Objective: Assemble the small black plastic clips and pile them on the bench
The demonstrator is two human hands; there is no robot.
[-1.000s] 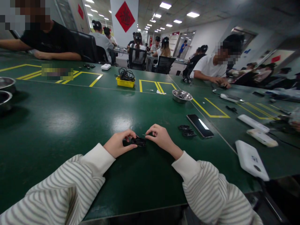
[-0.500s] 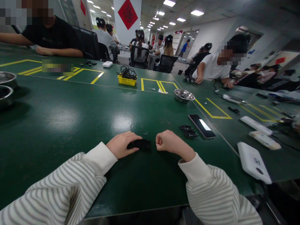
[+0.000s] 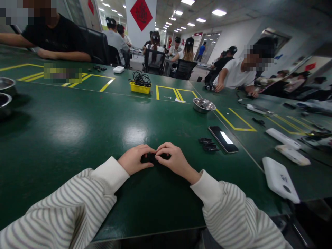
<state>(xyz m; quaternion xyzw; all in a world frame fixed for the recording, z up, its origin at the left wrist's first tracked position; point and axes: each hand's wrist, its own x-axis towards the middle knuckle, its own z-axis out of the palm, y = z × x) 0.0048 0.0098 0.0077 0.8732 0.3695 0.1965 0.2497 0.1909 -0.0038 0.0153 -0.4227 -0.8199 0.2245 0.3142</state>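
Note:
My left hand [image 3: 136, 159] rests on the table with its thumb and fingers around a small black plastic-looking part [image 3: 148, 158]. My right hand [image 3: 175, 159] is at the part's right side, thumb and forefinger pinched together over it. Whatever sits between those fingertips is too small or hidden to make out. The hands nearly touch at the fingertips and cover much of the black part. To the right of my right hand lie several black pieces [image 3: 209, 145], close to a phone [image 3: 223, 139] with a partly bright screen.
A steel bowl [image 3: 204, 105] with dark bits stands beyond the phone. Farther back is a yellow bin [image 3: 140, 88] of black cables. White power banks [image 3: 280, 179] lie on the right. Two more bowls [image 3: 5, 103] stand at far left. Co-workers [image 3: 234, 74] sit across the green table [image 3: 77, 145].
My right hand has moved left from beside the black part onto it, its curled fingers now in a pinch. Two tiny metal pins behind the part are now hidden. My left hand stays put.

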